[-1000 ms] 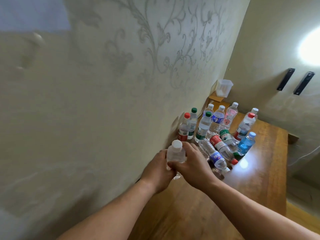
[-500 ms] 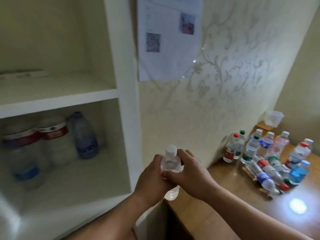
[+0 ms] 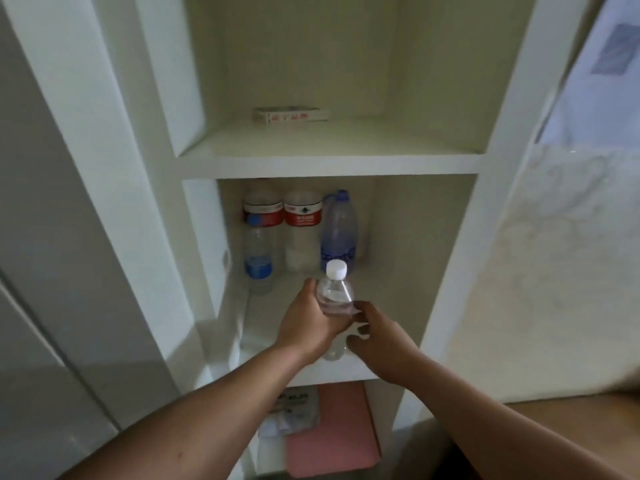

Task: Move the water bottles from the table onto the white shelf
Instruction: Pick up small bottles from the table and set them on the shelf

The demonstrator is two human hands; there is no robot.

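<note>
Domestic room, a home or lodging by its fittings: a white shelf unit [image 3: 329, 165] of cubby compartments, with cream scroll-patterned wallpaper [image 3: 554, 244] to the right of the fingers [image 3: 309, 285]. Beyond the fingers, four water bottles [image 3: 301, 220] at the compartment's back; above the fingers, a small flat carton [image 3: 291, 116]; below them, a pink folded item [image 3: 332, 441]. Lower right of the fingers, a wooden tabletop corner [image 3: 571, 420]; upper right, a printed sheet [image 3: 588, 98] on the wall.
</note>
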